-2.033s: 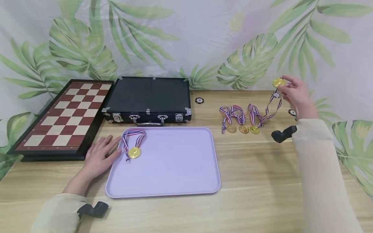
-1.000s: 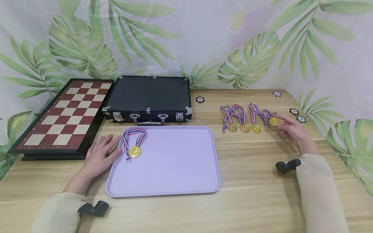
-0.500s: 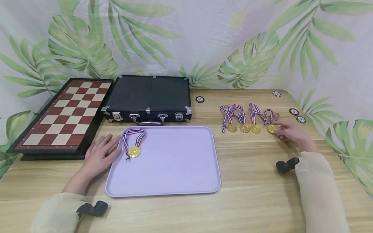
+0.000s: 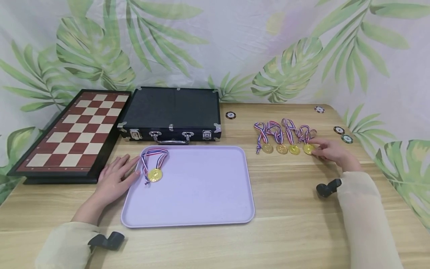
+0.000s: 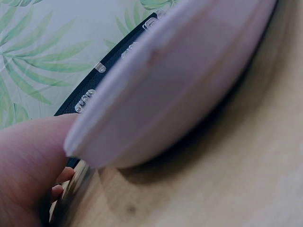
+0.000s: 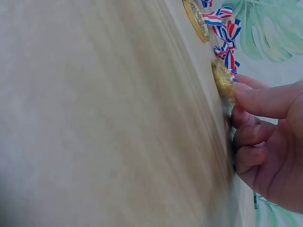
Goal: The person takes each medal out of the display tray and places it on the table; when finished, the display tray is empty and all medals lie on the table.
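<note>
My right hand (image 4: 330, 151) pinches the edge of a gold medal (image 4: 308, 149) between thumb and forefinger. In the right wrist view the medal (image 6: 223, 79) lies low by the table, its other fingers curled beneath the palm. This medal's striped ribbon is bunched behind it. To its left, more gold medals (image 4: 294, 150) form a row, their red, white and blue ribbons trailing back. My left hand (image 4: 115, 177) rests at the left rim of a lilac tray (image 4: 201, 186), fingers extended and thumb over the rim. Another gold medal (image 4: 155, 175) lies with its ribbon in the tray's upper left.
Behind the tray stands a black case (image 4: 174, 112) with metal latches and a handle. A chequered board (image 4: 77, 134) sits at the left. Poker chips lie near the back, one (image 4: 230, 115) beside the case and others (image 4: 339, 130) by the right table edge. A leaf-print cloth hangs behind.
My right hand has lowered the raised medal to the table, then slid it left to the row's right end. The neighbouring medal's ribbon has shifted left. My left hand has stayed put.
</note>
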`<state>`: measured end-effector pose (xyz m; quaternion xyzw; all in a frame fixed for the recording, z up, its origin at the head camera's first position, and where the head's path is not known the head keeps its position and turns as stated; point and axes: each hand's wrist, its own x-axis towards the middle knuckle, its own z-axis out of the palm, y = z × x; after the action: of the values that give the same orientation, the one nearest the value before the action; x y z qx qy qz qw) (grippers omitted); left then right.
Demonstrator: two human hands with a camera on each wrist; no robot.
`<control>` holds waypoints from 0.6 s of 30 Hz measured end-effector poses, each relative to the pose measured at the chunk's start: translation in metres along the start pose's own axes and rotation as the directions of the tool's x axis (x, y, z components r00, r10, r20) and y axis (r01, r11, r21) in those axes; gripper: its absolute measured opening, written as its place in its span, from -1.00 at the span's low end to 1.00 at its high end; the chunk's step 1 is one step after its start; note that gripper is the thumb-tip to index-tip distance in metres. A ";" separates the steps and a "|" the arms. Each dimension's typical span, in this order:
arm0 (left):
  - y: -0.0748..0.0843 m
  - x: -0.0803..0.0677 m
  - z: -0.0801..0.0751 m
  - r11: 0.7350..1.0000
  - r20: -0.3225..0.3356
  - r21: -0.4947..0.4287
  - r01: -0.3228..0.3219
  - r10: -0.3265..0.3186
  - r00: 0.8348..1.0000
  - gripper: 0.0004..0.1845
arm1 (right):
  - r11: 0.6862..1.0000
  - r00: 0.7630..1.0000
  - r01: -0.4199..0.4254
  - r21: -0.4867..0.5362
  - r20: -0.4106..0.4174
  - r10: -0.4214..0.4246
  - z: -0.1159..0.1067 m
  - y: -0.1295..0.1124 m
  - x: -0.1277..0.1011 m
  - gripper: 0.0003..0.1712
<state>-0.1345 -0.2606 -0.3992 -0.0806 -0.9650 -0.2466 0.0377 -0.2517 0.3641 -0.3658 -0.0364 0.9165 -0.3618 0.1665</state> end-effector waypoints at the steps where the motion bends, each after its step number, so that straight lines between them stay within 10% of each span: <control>1: 0.000 0.000 0.000 1.000 0.000 0.000 0.000 0.000 1.000 -0.43 | 1.000 1.000 -0.001 -0.002 0.003 0.001 0.000 0.000 -0.001 -0.41; 10: 0.001 -0.001 0.000 1.000 0.000 -0.004 -0.003 0.003 1.000 -0.43 | 0.994 0.998 0.057 0.088 -0.035 -0.054 0.004 -0.008 -0.010 -0.37; 18: 0.000 0.000 0.001 1.000 -0.008 -0.009 -0.011 0.011 1.000 -0.43 | 0.916 0.928 0.371 0.152 -0.092 -0.361 0.047 -0.111 -0.014 -0.41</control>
<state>-0.1344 -0.2607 -0.4000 -0.0849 -0.9633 -0.2509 0.0424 -0.2289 0.2552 -0.3190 -0.1818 0.8649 -0.4627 0.0697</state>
